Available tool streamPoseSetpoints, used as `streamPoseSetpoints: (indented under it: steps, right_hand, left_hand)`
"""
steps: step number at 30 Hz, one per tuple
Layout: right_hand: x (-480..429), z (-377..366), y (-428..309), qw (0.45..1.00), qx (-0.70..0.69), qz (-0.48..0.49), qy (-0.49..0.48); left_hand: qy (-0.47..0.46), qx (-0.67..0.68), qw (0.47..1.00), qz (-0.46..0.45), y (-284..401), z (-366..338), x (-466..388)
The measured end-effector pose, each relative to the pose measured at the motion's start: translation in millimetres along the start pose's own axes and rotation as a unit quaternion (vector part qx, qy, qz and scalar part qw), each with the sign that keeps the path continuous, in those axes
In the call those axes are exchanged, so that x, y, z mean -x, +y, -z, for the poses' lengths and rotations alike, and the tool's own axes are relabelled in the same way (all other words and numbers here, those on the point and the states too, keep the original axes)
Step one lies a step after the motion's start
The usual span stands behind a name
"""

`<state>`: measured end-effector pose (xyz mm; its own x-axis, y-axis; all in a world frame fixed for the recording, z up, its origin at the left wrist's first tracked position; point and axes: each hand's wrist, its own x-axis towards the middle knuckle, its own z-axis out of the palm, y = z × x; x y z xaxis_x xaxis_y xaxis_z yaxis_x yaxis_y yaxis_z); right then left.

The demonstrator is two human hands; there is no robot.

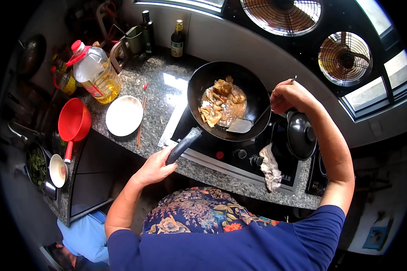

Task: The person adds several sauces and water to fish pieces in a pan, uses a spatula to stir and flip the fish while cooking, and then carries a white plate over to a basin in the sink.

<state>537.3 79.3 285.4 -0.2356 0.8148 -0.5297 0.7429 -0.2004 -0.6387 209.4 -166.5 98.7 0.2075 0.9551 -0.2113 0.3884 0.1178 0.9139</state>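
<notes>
A black wok (257, 81) stands on the left burner of a black glass cooktop (230, 150). My left hand (157, 166) grips its dark handle (185, 144), which points toward my body. Browned pieces of food (222, 93) lie in bubbling liquid at the wok's middle. My right hand (288, 95), over the wok's right rim, holds the thin metal handle of a spatula (240, 125). The spatula's flat blade rests inside the wok, just below the food. A crumpled cloth (270, 168) lies over the cooktop's front edge beside the knobs.
A lidded black pot (301, 135) sits right of the wok. Leftward on the granite counter are a white plate (124, 116), chopsticks (142, 120), a large oil jug (96, 74) and a red ladle (74, 119). Bottles (177, 40) line the back wall. Another person in light blue (83, 233) is at lower left.
</notes>
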Motion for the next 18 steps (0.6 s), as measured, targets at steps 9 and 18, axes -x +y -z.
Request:
streamPoseSetpoints:
  steps: [9, 18]
  right_hand:
    - [7.4, -40.2, 11.5, 0.991, -0.131, 0.021, -0.011]
    - [-9.2, -81.4, 97.6, 0.917, -0.395, 0.056, -0.006]
  left_hand:
    - [-0.01, 0.023, 1.0, 0.001, -2.7, 2.1, -2.3]
    - [-0.019, 0.003, 0.999, -0.031, -11.7, 3.7, -5.0]
